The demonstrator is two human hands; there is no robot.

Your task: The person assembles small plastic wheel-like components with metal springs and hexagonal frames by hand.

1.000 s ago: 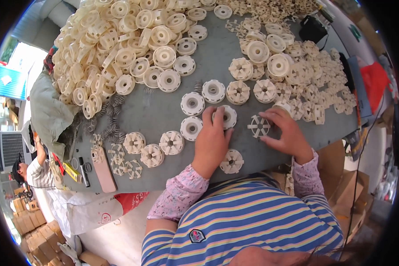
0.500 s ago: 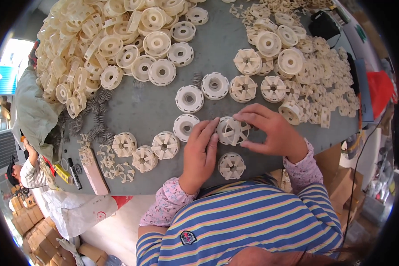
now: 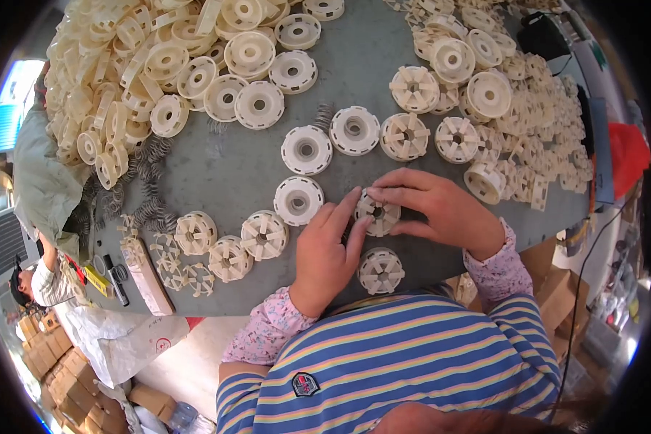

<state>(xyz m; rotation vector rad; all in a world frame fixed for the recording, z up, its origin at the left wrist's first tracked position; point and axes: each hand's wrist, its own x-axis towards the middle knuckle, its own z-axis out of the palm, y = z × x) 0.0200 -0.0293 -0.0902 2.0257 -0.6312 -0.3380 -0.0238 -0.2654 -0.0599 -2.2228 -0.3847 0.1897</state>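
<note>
Between both hands, a round cream plastic hub (image 3: 380,217) with a spoked insert rests on the grey table. The fingers of my left hand (image 3: 324,253) press its left side and rim. My right hand (image 3: 441,211) grips it from the right, fingertips on the far edge and thumb on the near side. Part of the hub is hidden under the fingers. Just nearer to me lies another spoked hub (image 3: 380,271). Beyond my left hand is a white round housing (image 3: 299,200) with a spring inside; two similar housings (image 3: 307,150) (image 3: 354,130) lie farther off.
A big heap of cream housings (image 3: 195,43) fills the far left, with loose springs (image 3: 152,181) beside it. Small spoked inserts (image 3: 535,130) are piled at right. Several spoked hubs (image 3: 265,235) sit left of my hands. Another person (image 3: 47,278) is at the left edge.
My right hand has closed in on the hub, and its spoked insert, tilted before, now sits flatter in the housing. My left fingers have moved onto its rim. The whole view has shifted slightly.
</note>
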